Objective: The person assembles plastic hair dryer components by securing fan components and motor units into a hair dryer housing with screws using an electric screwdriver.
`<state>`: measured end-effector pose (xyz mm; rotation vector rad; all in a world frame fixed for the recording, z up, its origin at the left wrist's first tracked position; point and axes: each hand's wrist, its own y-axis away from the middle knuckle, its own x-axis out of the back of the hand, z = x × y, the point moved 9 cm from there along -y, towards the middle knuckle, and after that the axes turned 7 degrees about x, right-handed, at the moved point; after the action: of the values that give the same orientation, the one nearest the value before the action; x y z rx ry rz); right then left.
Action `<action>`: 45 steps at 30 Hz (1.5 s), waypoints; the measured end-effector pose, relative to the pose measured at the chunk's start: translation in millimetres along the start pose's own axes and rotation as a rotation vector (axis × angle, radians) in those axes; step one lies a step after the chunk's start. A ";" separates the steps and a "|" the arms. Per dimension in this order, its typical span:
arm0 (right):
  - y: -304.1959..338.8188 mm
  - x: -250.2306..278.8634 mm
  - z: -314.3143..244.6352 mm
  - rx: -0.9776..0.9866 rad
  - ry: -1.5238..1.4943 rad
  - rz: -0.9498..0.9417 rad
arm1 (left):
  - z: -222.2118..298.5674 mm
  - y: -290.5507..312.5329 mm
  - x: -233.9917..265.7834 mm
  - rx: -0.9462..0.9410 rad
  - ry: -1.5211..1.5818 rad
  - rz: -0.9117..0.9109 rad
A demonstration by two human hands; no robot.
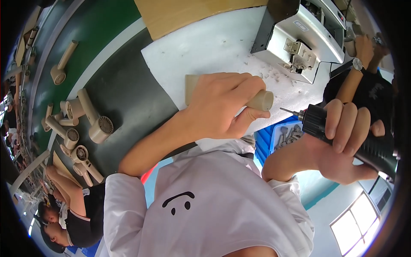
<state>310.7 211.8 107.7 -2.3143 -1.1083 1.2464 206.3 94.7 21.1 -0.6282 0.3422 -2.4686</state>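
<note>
My left hand (pixel 227 105) is closed around a beige hair dryer (pixel 192 85) above the white foam sheet. The dryer's round handle end (pixel 266 101) sticks out past my thumb and points right. In my right hand (pixel 342 141) is a black electric screwdriver (pixel 317 122), my fingers wrapped round its body. Its thin bit (pixel 287 111) points left at the handle end, with a small gap between them. My left palm and fingers hide the middle of the dryer.
A screw feeder (pixel 299 47) stands on the white foam sheet (pixel 205 47), with small screws scattered nearby. A blue bin (pixel 280 135) of grey parts sits below. More hair dryers (pixel 100 128) lie at left beside the green conveyor (pixel 107 34). Other people work at left and right.
</note>
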 end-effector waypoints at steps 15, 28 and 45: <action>-40.8 69.2 28.9 0.109 0.297 -0.098 | 3.2 1.7 -4.3 -0.008 -0.023 -0.053; -29.2 69.5 46.4 -0.086 0.200 0.026 | -3.1 0.8 -2.1 -0.005 0.018 -0.041; 2.9 -0.2 3.4 -0.024 0.033 -0.010 | -0.1 3.8 -0.4 -0.030 0.015 -0.023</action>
<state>309.3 209.3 104.1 -2.3352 -1.1292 1.1932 208.2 91.9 19.5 -0.6298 0.3799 -2.4953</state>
